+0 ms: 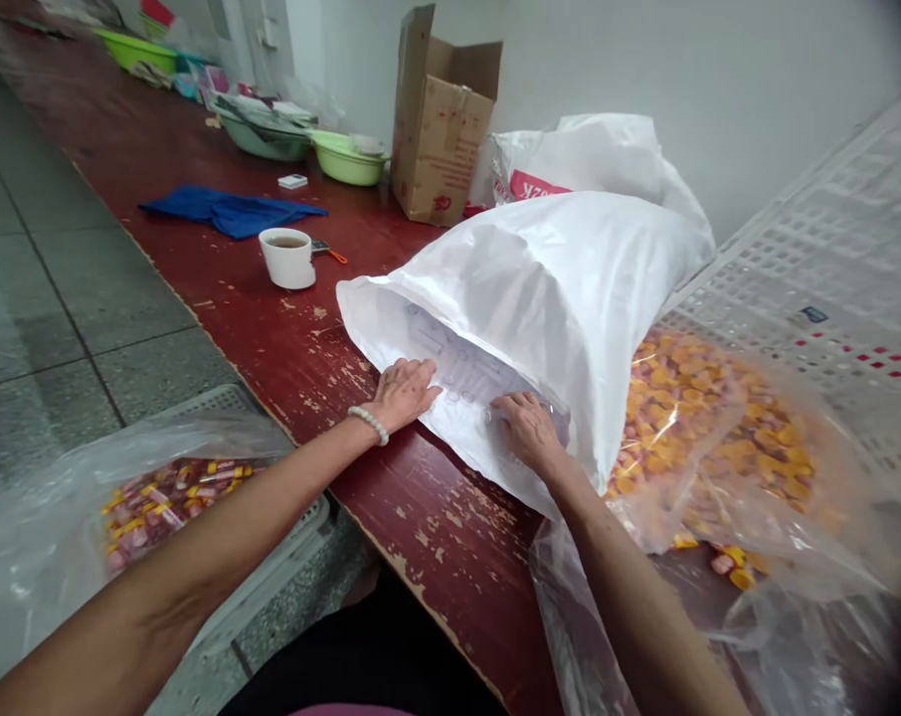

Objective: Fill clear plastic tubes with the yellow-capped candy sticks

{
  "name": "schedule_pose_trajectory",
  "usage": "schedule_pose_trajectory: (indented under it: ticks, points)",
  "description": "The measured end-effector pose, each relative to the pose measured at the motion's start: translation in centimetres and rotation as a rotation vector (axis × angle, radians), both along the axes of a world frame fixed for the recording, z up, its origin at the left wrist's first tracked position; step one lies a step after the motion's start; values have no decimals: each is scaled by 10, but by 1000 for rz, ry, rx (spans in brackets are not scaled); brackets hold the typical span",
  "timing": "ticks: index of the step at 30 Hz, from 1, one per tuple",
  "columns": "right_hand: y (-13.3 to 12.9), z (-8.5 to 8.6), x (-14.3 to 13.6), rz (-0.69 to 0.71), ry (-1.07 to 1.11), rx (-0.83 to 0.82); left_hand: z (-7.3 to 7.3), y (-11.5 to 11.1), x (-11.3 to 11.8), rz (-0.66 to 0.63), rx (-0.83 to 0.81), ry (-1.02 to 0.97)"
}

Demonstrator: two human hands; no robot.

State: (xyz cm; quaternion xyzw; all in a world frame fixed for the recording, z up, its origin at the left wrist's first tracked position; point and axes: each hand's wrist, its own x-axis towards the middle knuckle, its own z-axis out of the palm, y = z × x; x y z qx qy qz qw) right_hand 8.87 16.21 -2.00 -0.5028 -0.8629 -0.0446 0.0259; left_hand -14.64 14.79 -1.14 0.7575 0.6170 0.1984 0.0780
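Soft, even indoor light; sheen on the white sack (pixel 600 268); wide-angle stretching and dark, blurred right corners.

The cup (pixel 289 265) stands left of the sack (pixel 585 268) (both on the table (pixel 440 542)).

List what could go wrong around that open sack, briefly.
The uncovered cup of dark drink stands near the mouth of the white sack; a tug could tip it.
Loose plastic of the clear bag lies by the right forearm and might snag, perhaps scattering the small orange-and-pink pieces.
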Motion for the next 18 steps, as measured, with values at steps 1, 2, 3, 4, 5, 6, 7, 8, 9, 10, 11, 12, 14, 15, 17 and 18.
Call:
schedule_pose_trajectory:
  ticks: [1, 2, 3, 4, 5, 6, 7, 8, 9, 10, 11, 12, 14, 15, 17, 18]
  points:
    - [-2, -1, 3, -4, 47, -3, -3, 9, 4, 39, -63, -48]
    - [-5, -2, 5, -7, 98, -4, -5, 16, 6, 58, -122, -100]
    - [-6, -3, 6, -10, 149, -1, -7, 21, 7, 63, -172, -148]
    - [-8, -3, 7, -12, 194, 6, -7, 25, 6, 62, -206, -183]
    - [-9, -4, 7, -16, 240, 16, -7, 27, 5, 50, -225, -203]
    - [-11, -4, 6, -21, 289, 24, -6, 28, 3, 28, -231, -210]
    - [-12, -4, 5, -26, 340, 26, -5, 27, 1, 0, -236, -213]
    - [-13, -3, 3, -28, 387, 20, -4, 26, -1, -30, -245, -225]
    - [-14, -3, 1, -28, 429, 8, -3, 24, -3, -58, -257, -241]
    - [-15, -2, -1, -25, 462, -9, -2, 22, -4, -84, -271, -259]
    - [-17, -1, -3, -19, 483, -26, -1, 20, -5, -106, -283, -278]
    - [-18, 0, -4, -11, 499, -40, -2, 17, -6, -124, -287, -296]
    - [-23, 0, -7, 4, 528, -60, -3, 12, -9, -160, -262, -339]
    - [-25, 0, -8, 6, 542, -67, -4, 10, -10, -173, -239, -369]
    - [-31, 0, -11, -2, 571, -83, -7, 3, -11, -173, -185, -449]
    - [-35, 0, -12, -6, 591, -92, -9, -1, -11, -169, -167, -498]
